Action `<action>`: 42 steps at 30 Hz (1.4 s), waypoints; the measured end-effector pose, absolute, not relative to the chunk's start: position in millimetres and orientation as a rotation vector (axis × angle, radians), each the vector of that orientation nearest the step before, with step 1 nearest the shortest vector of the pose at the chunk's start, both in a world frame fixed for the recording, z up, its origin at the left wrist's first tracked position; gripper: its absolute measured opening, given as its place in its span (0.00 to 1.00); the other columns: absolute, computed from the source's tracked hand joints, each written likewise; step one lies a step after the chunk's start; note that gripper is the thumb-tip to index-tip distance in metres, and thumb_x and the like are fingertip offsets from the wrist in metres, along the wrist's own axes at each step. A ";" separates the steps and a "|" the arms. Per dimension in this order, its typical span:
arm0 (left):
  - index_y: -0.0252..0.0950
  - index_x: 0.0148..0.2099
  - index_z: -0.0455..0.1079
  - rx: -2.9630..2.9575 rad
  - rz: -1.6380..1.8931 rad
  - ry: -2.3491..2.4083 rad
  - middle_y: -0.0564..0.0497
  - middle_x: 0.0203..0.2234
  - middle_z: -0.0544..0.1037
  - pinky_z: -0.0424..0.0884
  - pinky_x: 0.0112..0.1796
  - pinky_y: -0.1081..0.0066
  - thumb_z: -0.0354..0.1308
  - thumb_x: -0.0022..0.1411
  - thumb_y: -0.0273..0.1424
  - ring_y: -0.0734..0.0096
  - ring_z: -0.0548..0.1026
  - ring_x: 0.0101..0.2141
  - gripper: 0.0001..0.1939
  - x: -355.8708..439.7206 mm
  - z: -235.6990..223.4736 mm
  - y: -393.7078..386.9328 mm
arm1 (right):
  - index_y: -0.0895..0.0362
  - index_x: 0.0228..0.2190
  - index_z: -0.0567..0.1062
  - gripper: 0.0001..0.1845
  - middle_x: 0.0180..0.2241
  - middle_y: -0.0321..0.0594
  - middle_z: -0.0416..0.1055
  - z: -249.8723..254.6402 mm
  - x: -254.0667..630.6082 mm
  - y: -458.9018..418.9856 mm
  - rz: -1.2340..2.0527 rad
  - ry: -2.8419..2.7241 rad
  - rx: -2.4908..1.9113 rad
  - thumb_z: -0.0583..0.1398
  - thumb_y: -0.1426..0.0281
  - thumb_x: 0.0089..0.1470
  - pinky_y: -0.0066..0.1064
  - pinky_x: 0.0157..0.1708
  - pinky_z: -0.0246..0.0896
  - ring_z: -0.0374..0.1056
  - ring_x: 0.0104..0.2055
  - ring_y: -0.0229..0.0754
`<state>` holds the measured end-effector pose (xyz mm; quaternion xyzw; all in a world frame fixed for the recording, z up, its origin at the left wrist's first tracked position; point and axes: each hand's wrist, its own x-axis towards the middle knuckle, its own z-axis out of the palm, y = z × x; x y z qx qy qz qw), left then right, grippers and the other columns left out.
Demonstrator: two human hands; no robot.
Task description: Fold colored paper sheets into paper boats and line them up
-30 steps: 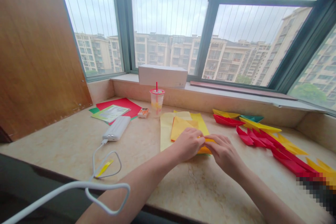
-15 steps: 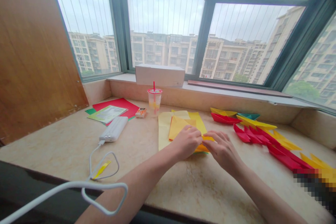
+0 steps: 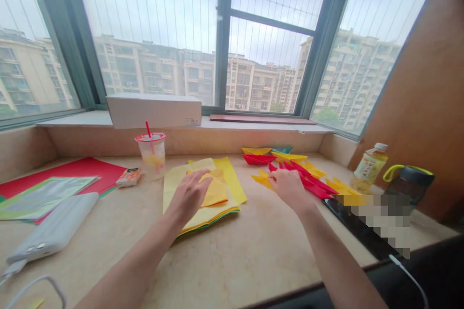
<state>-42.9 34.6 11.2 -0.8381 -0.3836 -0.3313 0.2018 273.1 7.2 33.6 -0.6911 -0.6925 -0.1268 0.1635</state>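
Observation:
On the stack of yellow paper sheets [image 3: 173, 178] my left hand [image 3: 190, 192] rests, fingers loosely stretched and apart, over smaller orange-yellow sheets [image 3: 216, 193]. A green edge shows beneath the stack. To the right, my right hand [image 3: 288, 186] pinches a yellow folded paper boat [image 3: 262, 180] close to the countertop. Just beyond that hand lie red paper boats [image 3: 315, 183], partly hidden by it. Behind them are another red paper boat [image 3: 258, 160], yellow paper boats [image 3: 289, 157] and a teal paper boat [image 3: 282, 150].
A lidded plastic cup [image 3: 151, 154], a small orange-white packet [image 3: 128, 177], red sheets [image 3: 103, 171] and a white power bank [image 3: 54, 231] are on the left. Rightward are a drink bottle [image 3: 369, 169], a dark cup with a yellow-green strap [image 3: 411, 183] and a black device [image 3: 357, 227].
My view has turned right. My hands have separated: the right has carried the yellow paper boat over beside the other boats, while the left has let go and stays over the paper.

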 end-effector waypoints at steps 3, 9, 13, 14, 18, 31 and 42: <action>0.35 0.40 0.75 -2.356 -0.881 -1.100 0.40 0.47 0.76 0.73 0.45 0.56 0.48 0.64 0.23 0.56 0.76 0.44 0.13 -45.0 7.8 38.4 | 0.57 0.32 0.79 0.14 0.33 0.48 0.78 38.5 308.8 8.8 -0.296 -1.798 -2.211 0.54 0.71 0.60 0.44 0.44 0.56 0.73 0.38 0.50; 0.34 0.39 0.75 -2.406 -0.780 -1.170 0.40 0.45 0.77 0.72 0.45 0.56 0.48 0.64 0.23 0.55 0.76 0.44 0.13 -43.2 9.5 37.1 | 0.60 0.34 0.78 0.10 0.33 0.52 0.77 35.0 347.1 12.0 -0.054 -1.553 -2.558 0.60 0.66 0.54 0.44 0.42 0.59 0.73 0.41 0.55; 0.34 0.38 0.75 -2.435 -0.725 -1.212 0.41 0.45 0.78 0.72 0.45 0.57 0.48 0.64 0.24 0.56 0.76 0.43 0.13 -42.7 8.7 37.3 | 0.60 0.39 0.78 0.14 0.40 0.54 0.77 29.5 350.4 13.6 0.066 -1.573 -2.603 0.63 0.65 0.52 0.40 0.41 0.60 0.72 0.46 0.54; 0.34 0.38 0.75 -2.439 -0.718 -1.218 0.41 0.45 0.78 0.72 0.45 0.57 0.48 0.64 0.25 0.56 0.76 0.43 0.13 -42.7 8.4 37.5 | 0.59 0.40 0.77 0.15 0.41 0.54 0.77 28.8 350.1 13.6 0.084 -1.582 -2.608 0.63 0.65 0.52 0.40 0.42 0.61 0.72 0.47 0.54; 0.35 0.39 0.75 -2.448 -0.697 -1.214 0.42 0.44 0.79 0.72 0.45 0.58 0.47 0.65 0.27 0.56 0.77 0.43 0.14 -44.0 8.0 39.4 | 0.60 0.46 0.76 0.15 0.47 0.55 0.75 31.6 345.8 10.4 0.080 -1.582 -2.632 0.58 0.72 0.56 0.43 0.45 0.61 0.71 0.51 0.55; 0.34 0.40 0.77 -2.503 -0.637 -1.219 0.40 0.42 0.80 0.71 0.46 0.58 0.43 0.67 0.36 0.54 0.78 0.42 0.20 -48.6 6.9 52.9 | 0.59 0.46 0.77 0.17 0.47 0.56 0.76 45.3 341.8 4.5 0.016 -1.488 -2.665 0.54 0.78 0.58 0.41 0.43 0.64 0.73 0.50 0.52; 0.30 0.55 0.72 -2.567 -0.194 -1.593 0.34 0.53 0.74 0.64 0.54 0.54 0.47 0.61 0.53 0.45 0.71 0.54 0.34 -40.0 12.5 33.7 | 0.57 0.42 0.76 0.18 0.42 0.51 0.77 37.7 266.3 5.0 -0.266 -1.970 -2.168 0.51 0.62 0.65 0.42 0.49 0.56 0.72 0.47 0.51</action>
